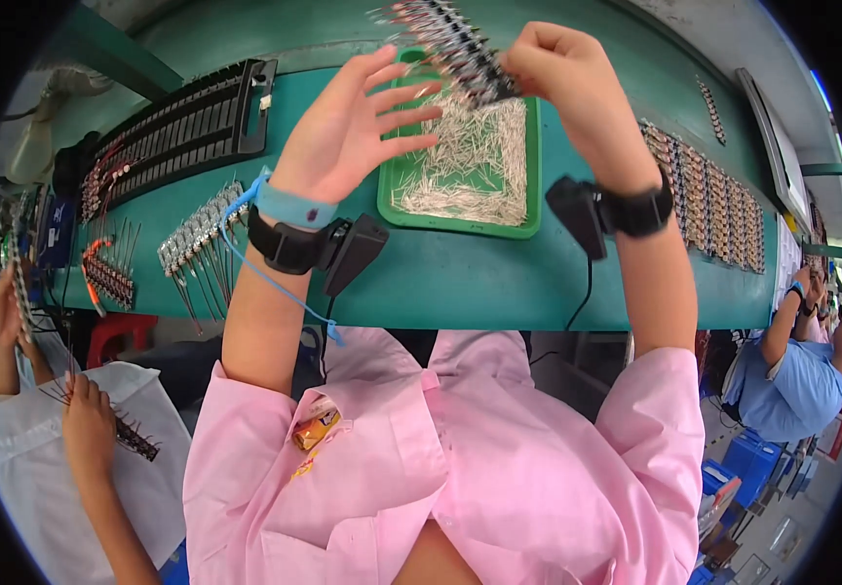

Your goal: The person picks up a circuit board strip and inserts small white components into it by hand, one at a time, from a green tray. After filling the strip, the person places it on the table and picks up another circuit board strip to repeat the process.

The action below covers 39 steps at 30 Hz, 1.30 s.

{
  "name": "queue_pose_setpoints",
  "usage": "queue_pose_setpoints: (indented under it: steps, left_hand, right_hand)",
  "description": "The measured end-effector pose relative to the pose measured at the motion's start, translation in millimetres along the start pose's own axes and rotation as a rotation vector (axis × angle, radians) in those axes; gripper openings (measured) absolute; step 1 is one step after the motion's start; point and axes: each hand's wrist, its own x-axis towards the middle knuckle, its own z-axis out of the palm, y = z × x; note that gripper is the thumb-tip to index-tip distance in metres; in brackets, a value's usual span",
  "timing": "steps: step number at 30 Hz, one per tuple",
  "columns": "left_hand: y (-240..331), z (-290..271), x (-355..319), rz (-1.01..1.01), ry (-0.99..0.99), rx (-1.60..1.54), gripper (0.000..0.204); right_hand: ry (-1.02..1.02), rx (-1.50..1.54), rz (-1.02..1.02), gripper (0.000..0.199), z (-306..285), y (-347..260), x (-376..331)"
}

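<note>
My right hand (567,78) pinches the near end of a circuit board panel (455,54), a dark strip set with rows of small parts and thin wire leads. The panel is tilted above a green tray (460,226) and somewhat blurred. Beside it, to the left, my left hand (358,122) is held with fingers spread, apart from the panel as far as I can see. Many short, pale metal pins or cut leads (470,146) lie loose in the tray. A blue wrist strap (294,207) with a cord is around my left wrist.
A black slotted rack (187,117) stands at the left back. Board panels with long leads (207,239) lie near the left forearm; more panels (708,195) lie in rows at right. Co-workers sit on both sides, one hand (88,424) at left holding a board.
</note>
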Motion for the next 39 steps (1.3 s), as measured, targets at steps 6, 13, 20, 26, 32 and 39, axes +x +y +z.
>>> queue_pose_setpoints:
  steps: [6,13,20,26,32,39]
  left_hand:
    - [-9,2,-19,0.244,0.09,0.271,0.023]
    - [16,-16,-62,0.373,0.21,0.354,0.018]
    - [12,-26,-59,0.381,0.194,0.43,0.02]
    - [7,-16,-35,0.277,0.101,0.499,0.023]
    - [5,-6,-14,0.233,0.079,0.486,0.023]
    - [-4,-15,9,0.102,0.042,0.4,0.02]
  right_hand:
    - [-0.181,-0.064,-0.084,0.01,31,3,-55]
    - [-0.218,-0.817,-0.358,0.018,23,44,-76]
    - [-0.235,-0.827,-0.276,0.019,32,59,-72]
    - [-0.262,-0.784,-0.24,0.015,31,67,-62]
    - [-0.299,-0.796,-0.22,0.011,34,65,-64]
    - [-0.261,-0.798,-0.296,0.01,29,63,-62]
